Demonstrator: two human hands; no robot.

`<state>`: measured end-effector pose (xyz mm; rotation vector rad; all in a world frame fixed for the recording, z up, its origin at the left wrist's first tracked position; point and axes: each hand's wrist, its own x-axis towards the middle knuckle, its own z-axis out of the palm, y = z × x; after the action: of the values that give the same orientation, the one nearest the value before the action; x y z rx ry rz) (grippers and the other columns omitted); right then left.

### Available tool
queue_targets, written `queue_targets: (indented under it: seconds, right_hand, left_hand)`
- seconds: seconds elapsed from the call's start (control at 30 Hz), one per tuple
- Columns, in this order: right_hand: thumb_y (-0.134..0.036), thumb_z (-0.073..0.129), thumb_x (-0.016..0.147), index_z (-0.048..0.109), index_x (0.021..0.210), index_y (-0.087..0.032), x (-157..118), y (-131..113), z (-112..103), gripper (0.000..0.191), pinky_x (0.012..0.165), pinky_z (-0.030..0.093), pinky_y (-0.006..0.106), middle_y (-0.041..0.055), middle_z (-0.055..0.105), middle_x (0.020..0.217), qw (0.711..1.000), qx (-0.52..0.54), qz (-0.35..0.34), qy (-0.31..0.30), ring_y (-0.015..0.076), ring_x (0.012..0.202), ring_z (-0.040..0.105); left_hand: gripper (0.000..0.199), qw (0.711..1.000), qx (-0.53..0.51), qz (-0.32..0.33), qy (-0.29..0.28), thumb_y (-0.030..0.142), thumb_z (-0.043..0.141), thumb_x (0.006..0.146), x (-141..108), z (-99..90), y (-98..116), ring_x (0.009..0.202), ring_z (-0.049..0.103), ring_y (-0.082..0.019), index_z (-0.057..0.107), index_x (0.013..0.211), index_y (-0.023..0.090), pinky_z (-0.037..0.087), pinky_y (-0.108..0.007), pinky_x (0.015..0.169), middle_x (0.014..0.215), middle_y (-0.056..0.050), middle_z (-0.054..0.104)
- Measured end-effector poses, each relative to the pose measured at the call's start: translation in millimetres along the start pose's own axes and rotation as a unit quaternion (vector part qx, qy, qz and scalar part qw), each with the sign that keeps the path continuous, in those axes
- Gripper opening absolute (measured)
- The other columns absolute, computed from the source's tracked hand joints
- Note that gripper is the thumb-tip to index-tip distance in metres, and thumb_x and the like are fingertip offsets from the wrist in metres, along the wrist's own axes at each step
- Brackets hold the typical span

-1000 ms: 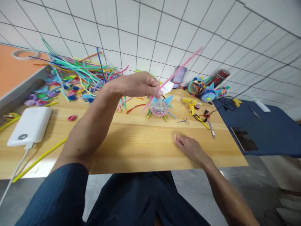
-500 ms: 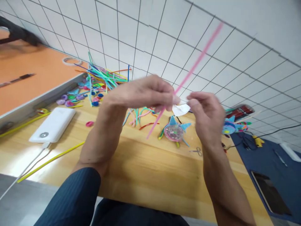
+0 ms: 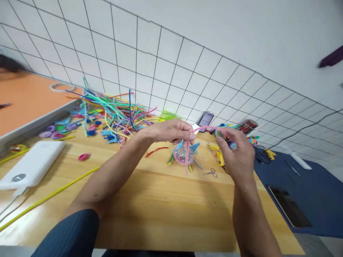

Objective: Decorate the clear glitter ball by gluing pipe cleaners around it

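Note:
A pink pipe cleaner (image 3: 187, 157) hangs down from my left hand (image 3: 174, 131), whose fingers pinch it together with a small white piece (image 3: 195, 128). From there the pipe cleaner bends and runs right to my right hand (image 3: 237, 148), whose thumb and fingers are closed on its other end. Below my left hand, on the wooden table (image 3: 166, 214), sits a round clear piece (image 3: 182, 155) with a pink rim, blue pointed parts and green and yellow legs. Small scissors (image 3: 211, 172) lie to its right.
Many coloured pipe cleaners (image 3: 112, 107) are heaped at the back left. A white power bank (image 3: 33, 164) and a yellow pipe cleaner (image 3: 53, 193) lie at left. A yellow glue gun (image 3: 220, 157), a phone (image 3: 206, 120) and a dark tablet (image 3: 289, 206) are farther right.
The pink pipe cleaner, straight before, is now bent. My right hand has taken hold of its upper end and let go of the white piece. The view has shifted right.

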<state>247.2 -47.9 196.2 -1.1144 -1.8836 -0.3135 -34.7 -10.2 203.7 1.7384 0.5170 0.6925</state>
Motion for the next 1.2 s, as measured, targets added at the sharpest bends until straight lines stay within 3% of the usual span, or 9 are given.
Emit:
queue_targets:
  seconds: [0.1, 0.2, 0.3, 0.4, 0.5, 0.63, 0.77, 0.9, 1.2]
  right_hand:
    - [-0.041, 0.077, 0.095, 0.073, 0.131, -0.026, -6, 12, 5, 0.039, 0.117, 0.049, 0.058, 0.0138, 0.072, 0.134, 0.99, 0.017, 0.062, 0.122, 0.0342, 0.133, 0.064]
    - [-0.045, 0.08, 0.091, 0.072, 0.132, -0.026, -14, 15, 23, 0.045, 0.099, 0.06, 0.049, 0.0088, 0.077, 0.114, 0.965, 0.208, 0.143, 0.067, 0.0264, 0.104, 0.073]
    - [-0.048, 0.089, 0.083, 0.074, 0.127, -0.026, -21, 4, 43, 0.051, 0.078, 0.061, 0.037, 0.0037, 0.077, 0.097, 0.893, 0.409, 0.19, 0.005, 0.0197, 0.084, 0.07]
    - [-0.053, 0.09, 0.084, 0.078, 0.11, -0.025, -19, -10, 53, 0.04, 0.068, 0.056, 0.031, 0.0012, 0.074, 0.087, 0.84, 0.5, 0.205, 0.056, 0.015, 0.072, 0.065]
    - [-0.057, 0.091, 0.083, 0.077, 0.091, -0.023, -11, -13, 52, 0.037, 0.063, 0.052, 0.028, -0.0006, 0.069, 0.077, 0.815, 0.528, 0.222, 0.092, 0.0127, 0.066, 0.061]
    - [-0.061, 0.096, 0.075, 0.077, 0.084, -0.023, 1, -3, 46, 0.043, 0.059, 0.05, 0.025, -0.0017, 0.066, 0.074, 0.8, 0.538, 0.249, 0.089, 0.0114, 0.063, 0.06]
    - [-0.062, 0.096, 0.074, 0.078, 0.085, -0.023, 10, 7, 43, 0.045, 0.058, 0.05, 0.024, -0.0023, 0.065, 0.074, 0.802, 0.53, 0.252, 0.115, 0.0104, 0.063, 0.059]
    - [-0.057, 0.095, 0.077, 0.082, 0.097, -0.023, 14, 11, 42, 0.042, 0.051, 0.045, 0.023, -0.0043, 0.061, 0.069, 0.824, 0.499, 0.263, 0.052, 0.0092, 0.056, 0.053]
    - [-0.056, 0.097, 0.072, 0.086, 0.092, -0.023, 2, 11, 42, 0.04, 0.048, 0.042, 0.024, -0.0037, 0.059, 0.064, 0.8, 0.515, 0.301, -0.067, 0.0096, 0.052, 0.05]
  left_hand:
    - [0.034, 0.985, -0.111, 0.042, 0.126, 0.048, 0.083, 0.089, 7, 9.1, -4, 0.048, 0.046, -0.005, 0.074, 0.085, 0.016, 0.031, -0.02, 0.045, 0.077, -0.003, 0.077]
    - [0.032, 0.952, -0.208, 0.07, 0.213, 0.047, 0.081, 0.09, 16, 23.4, -8, 0.046, 0.048, -0.004, 0.075, 0.093, 0.016, 0.031, -0.018, 0.042, 0.087, -0.004, 0.082]
    - [0.039, 0.932, -0.264, 0.081, 0.236, 0.052, 0.084, 0.088, 23, 42.5, -12, 0.046, 0.053, -0.004, 0.073, 0.097, 0.015, 0.036, -0.018, 0.042, 0.094, -0.008, 0.085]
    - [0.047, 0.923, -0.297, 0.074, 0.234, 0.054, 0.089, 0.082, 31, 58.5, -18, 0.048, 0.058, -0.006, 0.072, 0.096, 0.013, 0.042, -0.018, 0.044, 0.094, -0.009, 0.085]
    - [0.046, 0.916, -0.304, 0.066, 0.253, 0.051, 0.092, 0.079, 36, 59.9, -24, 0.046, 0.057, -0.006, 0.071, 0.093, 0.013, 0.042, -0.019, 0.043, 0.086, -0.006, 0.082]
    - [0.041, 0.901, -0.287, 0.1, 0.31, 0.046, 0.092, 0.079, 39, 39.8, -28, 0.044, 0.051, -0.004, 0.07, 0.092, 0.014, 0.038, -0.018, 0.042, 0.08, -0.001, 0.077]
    - [0.049, 0.939, -0.202, 0.089, 0.264, 0.059, 0.088, 0.08, 37, 27.4, -32, 0.045, 0.052, -0.005, 0.066, 0.085, 0.015, 0.034, -0.019, 0.042, 0.073, 0.001, 0.071]
    - [0.059, 0.985, -0.06, 0.062, 0.152, 0.074, 0.067, 0.094, 36, 37.0, -35, 0.051, 0.051, -0.008, 0.061, 0.079, 0.017, 0.039, -0.021, 0.051, 0.065, 0.001, 0.063]
    - [0.048, 0.995, 0.098, 0.015, 0.033, 0.058, 0.049, 0.107, 34, 52.7, -37, 0.066, 0.049, -0.011, 0.056, 0.081, 0.018, 0.038, -0.024, 0.062, 0.072, 0.002, 0.056]
